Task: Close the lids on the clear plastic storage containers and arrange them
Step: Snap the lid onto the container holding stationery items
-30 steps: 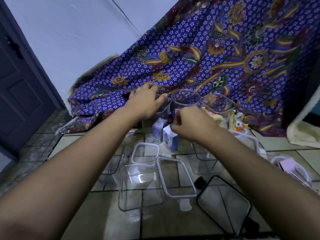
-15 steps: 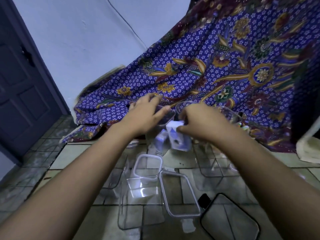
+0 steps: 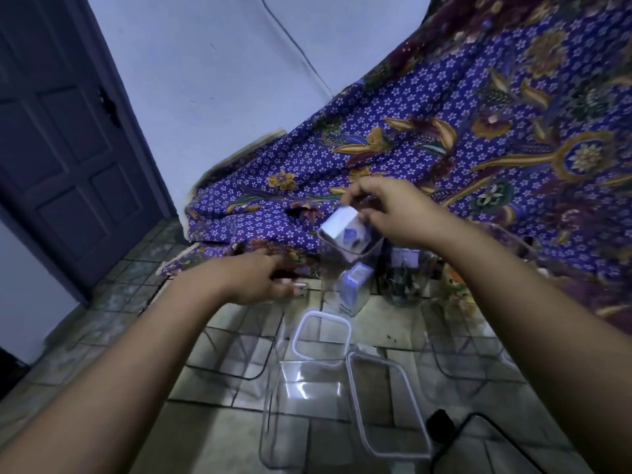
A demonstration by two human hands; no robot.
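Right hand [image 3: 393,213]: raised above the floor and pinched closed on a small white carton [image 3: 343,230], which you tip over the mouth of a tall clear container [image 3: 345,265]. The carton's lower corner sits at or just inside the rim; which, cannot be told through the clear wall and motion blur. Judged purpose: you are loading the container before its lid goes on.

Left hand [image 3: 256,278]: low over the floor tiles [image 3: 219,436], fingers loosely spread, holding nothing that shows. It reaches toward a small item [image 3: 301,288] just beside the fingertips; what it is cannot be told.

Second white carton [image 3: 355,289]: stands behind or inside the tall container's lower part; the clear plastic hides which.

Square lid [image 3: 321,338], white-rimmed: flat on the floor below the tall container, unfitted and near to hand.

Open clear container [image 3: 301,405]: nearest you, no lid on. Long rectangular lid [image 3: 386,405] lies just beside its right wall, probably its match.

Further clear containers [image 3: 239,350] and [image 3: 458,354]: left and right, apparently open.

Round clear jars [image 3: 403,282]: against the patterned purple cloth [image 3: 444,131], contents dark and unclear.

Black-rimmed lid [image 3: 455,436]: lower right, partly behind your forearm.

Writing: the held carton carries a blue printed mark, but no word or brand is legible. Elsewhere, none readable.

Lid closing appears barely begun.
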